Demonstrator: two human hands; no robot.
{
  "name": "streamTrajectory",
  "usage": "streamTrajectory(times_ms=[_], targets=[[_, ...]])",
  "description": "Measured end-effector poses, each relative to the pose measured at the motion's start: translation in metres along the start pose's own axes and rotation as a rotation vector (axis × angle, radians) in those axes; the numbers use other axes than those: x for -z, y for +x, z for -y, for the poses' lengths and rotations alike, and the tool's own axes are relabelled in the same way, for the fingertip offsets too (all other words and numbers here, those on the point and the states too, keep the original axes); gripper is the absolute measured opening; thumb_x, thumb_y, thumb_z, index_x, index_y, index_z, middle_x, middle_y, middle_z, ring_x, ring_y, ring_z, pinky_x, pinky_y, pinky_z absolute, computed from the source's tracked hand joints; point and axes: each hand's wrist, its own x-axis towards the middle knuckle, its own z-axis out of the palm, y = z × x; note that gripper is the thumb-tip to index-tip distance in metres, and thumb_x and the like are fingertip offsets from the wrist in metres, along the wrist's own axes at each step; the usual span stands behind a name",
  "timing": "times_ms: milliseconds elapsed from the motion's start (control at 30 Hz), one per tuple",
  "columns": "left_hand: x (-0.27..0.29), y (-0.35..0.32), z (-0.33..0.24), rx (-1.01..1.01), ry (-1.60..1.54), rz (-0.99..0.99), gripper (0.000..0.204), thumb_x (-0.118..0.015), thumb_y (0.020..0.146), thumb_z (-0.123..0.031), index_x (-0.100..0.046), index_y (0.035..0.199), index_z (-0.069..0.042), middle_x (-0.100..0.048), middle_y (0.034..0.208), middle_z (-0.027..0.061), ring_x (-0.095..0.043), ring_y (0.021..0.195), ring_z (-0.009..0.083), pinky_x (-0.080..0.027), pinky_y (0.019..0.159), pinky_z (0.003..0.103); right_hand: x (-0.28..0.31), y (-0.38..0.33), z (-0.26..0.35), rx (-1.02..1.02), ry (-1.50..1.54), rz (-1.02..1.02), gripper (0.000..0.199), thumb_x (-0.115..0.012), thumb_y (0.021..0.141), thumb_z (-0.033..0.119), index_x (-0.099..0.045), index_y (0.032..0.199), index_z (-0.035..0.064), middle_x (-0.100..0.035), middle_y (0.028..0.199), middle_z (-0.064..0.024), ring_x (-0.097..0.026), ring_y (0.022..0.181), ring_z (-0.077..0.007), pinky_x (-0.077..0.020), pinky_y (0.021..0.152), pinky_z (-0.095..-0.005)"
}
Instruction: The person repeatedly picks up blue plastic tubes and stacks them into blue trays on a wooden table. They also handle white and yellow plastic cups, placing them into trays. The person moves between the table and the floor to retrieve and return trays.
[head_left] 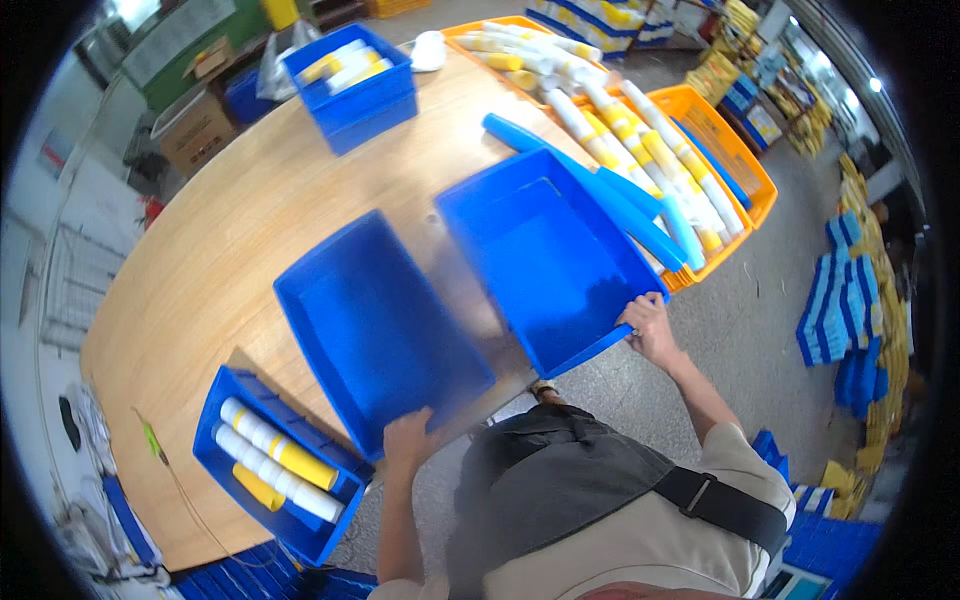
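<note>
Two shallow blue plastic bins lie side by side before me, with no contents visible in them. My left hand (407,437) is at the near edge of the left blue bin (375,310), its fingers closed over the rim and a little blurred. At the near right corner of the right blue bin (560,260), my right hand (650,325) grips the rim, fingers curled over it. The right bin's near corner reaches past the table edge.
A narrow blue bin (225,440) on the left holds white and yellow rolls; another blue bin (365,110) with rolls stands at the back of the wooden table (180,320). Orange crates (755,180) packed with rolls sit at right. Blue tubes (640,215) lie along them.
</note>
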Motion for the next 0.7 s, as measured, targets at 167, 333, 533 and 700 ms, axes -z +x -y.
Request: streamTrajectory(times_ms=[167,333,533,700], targets=[[-0.020,-0.007,-0.050,-0.150,-0.015,-0.016,0.032,-0.080,0.081,-0.041,-0.075,0.084,-0.009,-0.072,0.077,0.0125,-0.070,0.072,0.0334,-0.054,0.064,0.043,-0.017,-0.016,-0.018,0.069,0.342,0.267,0.037,-0.085,0.068,0.014,-0.068,0.101,0.0133,-0.065,0.098,-0.0041,-0.061,0.098,-0.0248,-0.0407,0.093,-0.0414],[-0.046,0.022,-0.097,0.057,-0.222,0.033,0.024,-0.077,0.082,-0.030,-0.078,0.091,-0.008,-0.075,0.085,0.0116,-0.072,0.079,0.0312,-0.056,0.072,0.041,-0.021,-0.002,-0.138,-0.123,0.489,-0.049,0.042,-0.080,0.081,0.027,-0.064,0.114,0.0073,-0.063,0.113,-0.0131,-0.058,0.112,-0.0311,-0.0447,0.095,-0.0475],[-0.085,0.161,-0.140,0.493,-0.734,-0.332,0.056,-0.058,0.103,-0.030,-0.042,0.150,-0.002,-0.050,0.144,0.0260,-0.058,0.119,0.0366,-0.048,0.100,0.044,-0.111,-0.002,-0.285,-0.791,0.188,0.009,0.053,-0.077,0.076,0.020,-0.059,0.123,0.0034,-0.053,0.130,-0.0264,-0.051,0.120,-0.0421,-0.0407,0.105,-0.0534],[-0.124,0.248,-0.075,0.734,-0.126,-0.250,0.064,-0.068,0.094,-0.044,-0.054,0.135,0.003,-0.065,0.120,0.0244,-0.065,0.102,0.0365,-0.051,0.086,0.050,-0.138,-0.012,-0.274,-0.713,-0.176,-0.146,0.042,-0.056,0.092,0.024,-0.056,0.128,0.0025,-0.059,0.119,-0.0169,-0.055,0.118,-0.0356,-0.0409,0.104,-0.0501]])
